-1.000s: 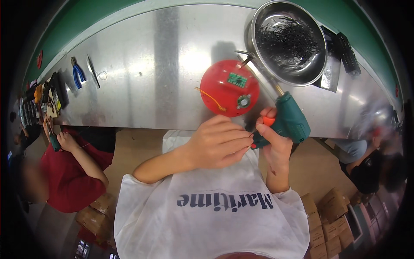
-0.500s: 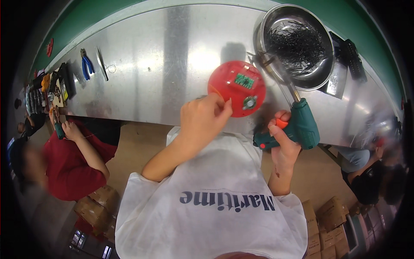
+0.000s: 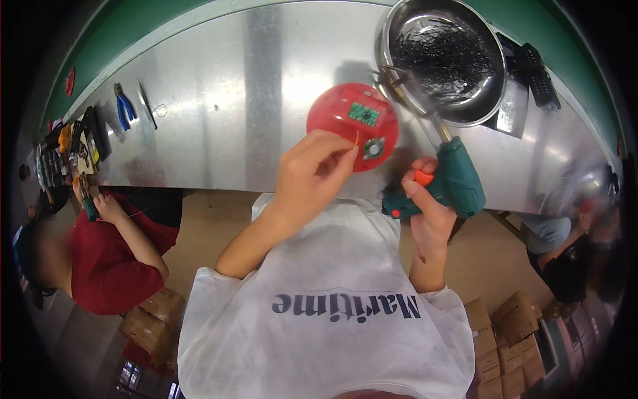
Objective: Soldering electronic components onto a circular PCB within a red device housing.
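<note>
A round red disc (image 3: 327, 114) lies on the metal bench, bearing a green circuit board (image 3: 363, 114) and a smaller round component (image 3: 373, 147). Over its near edge, my left hand (image 3: 312, 176) is closed in a pinch on a thin orange-yellow wire (image 3: 357, 139), whose end rises from the fingertips close to the round component. My right hand (image 3: 430, 209) is wrapped round the grip of a green soldering gun (image 3: 463, 179) with an orange trigger (image 3: 423, 177). Its long metal front points away from me, past the disc's right side; the tip looks apart from the wire.
Beyond the gun stands a steel bowl (image 3: 495, 100) of short black pieces. A black object (image 3: 539, 76) lies right of it. Blue-handled pliers (image 3: 123, 110) and tweezers (image 3: 147, 105) lie at left. A co-worker in red (image 3: 109, 266) sits left; cardboard boxes (image 3: 515, 319) stand behind at right.
My left fingertips have shifted right across the disc, and the wire end now stands up beside the round component. The whole view has slid slightly; the gun stays in my right hand.
</note>
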Demonstrator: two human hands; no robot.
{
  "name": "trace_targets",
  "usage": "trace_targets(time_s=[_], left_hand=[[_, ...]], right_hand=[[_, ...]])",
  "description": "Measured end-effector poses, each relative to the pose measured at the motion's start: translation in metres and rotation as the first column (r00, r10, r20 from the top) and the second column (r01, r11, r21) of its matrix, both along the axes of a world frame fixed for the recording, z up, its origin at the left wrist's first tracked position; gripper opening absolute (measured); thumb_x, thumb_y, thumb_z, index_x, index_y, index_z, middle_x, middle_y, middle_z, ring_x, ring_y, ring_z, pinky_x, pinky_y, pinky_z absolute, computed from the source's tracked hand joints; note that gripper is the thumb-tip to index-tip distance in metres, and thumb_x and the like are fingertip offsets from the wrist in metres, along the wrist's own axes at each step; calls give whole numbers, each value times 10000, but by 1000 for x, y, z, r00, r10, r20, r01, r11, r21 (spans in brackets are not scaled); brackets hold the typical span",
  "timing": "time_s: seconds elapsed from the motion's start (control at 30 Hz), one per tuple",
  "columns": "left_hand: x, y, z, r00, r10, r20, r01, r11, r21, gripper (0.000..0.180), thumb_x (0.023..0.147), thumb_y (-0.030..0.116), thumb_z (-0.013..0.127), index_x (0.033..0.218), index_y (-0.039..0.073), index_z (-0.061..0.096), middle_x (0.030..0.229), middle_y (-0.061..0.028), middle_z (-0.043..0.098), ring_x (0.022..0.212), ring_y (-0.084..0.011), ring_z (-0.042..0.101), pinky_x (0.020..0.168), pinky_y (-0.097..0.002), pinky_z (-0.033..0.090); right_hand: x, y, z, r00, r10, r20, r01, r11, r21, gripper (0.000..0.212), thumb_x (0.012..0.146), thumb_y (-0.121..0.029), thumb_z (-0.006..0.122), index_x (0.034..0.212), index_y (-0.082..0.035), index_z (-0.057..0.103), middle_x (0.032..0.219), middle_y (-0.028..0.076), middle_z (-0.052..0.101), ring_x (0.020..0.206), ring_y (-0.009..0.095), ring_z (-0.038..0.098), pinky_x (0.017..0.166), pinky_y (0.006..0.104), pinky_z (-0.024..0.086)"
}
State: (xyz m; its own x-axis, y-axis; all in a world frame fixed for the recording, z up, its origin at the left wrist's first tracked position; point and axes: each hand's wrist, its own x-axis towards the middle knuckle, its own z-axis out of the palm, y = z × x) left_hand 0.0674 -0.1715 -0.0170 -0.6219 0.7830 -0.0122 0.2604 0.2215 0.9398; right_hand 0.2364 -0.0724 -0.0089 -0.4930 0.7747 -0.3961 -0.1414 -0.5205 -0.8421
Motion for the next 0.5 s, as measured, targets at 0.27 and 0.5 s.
trace_targets(time_s=[0.27, 0.5], left_hand=[[-3, 0, 6, 972, -189, 141, 192, 981, -12, 69, 827, -8, 672, 893, -27, 677, 772, -50, 637, 618, -62, 536, 521, -197, 386], [-7, -9, 12, 921, -338, 195, 348, 937, -21, 84, 830, 9, 669, 906, -24, 677, 737, -66, 620, 577, -85, 518, 509, -219, 377]], right_hand=[[-14, -5, -5, 1000, 20, -15, -19, 996, 92, 368, 728, 116, 708, 1051, 4, 573, 1036, 95, 603, 856, 148, 630, 757, 273, 519], [-22, -8, -9, 996, 88, 5, -87, 983, 159, 389, 733, 104, 715, 1086, 13, 580, 1047, 86, 605, 849, 141, 638, 747, 270, 525]])
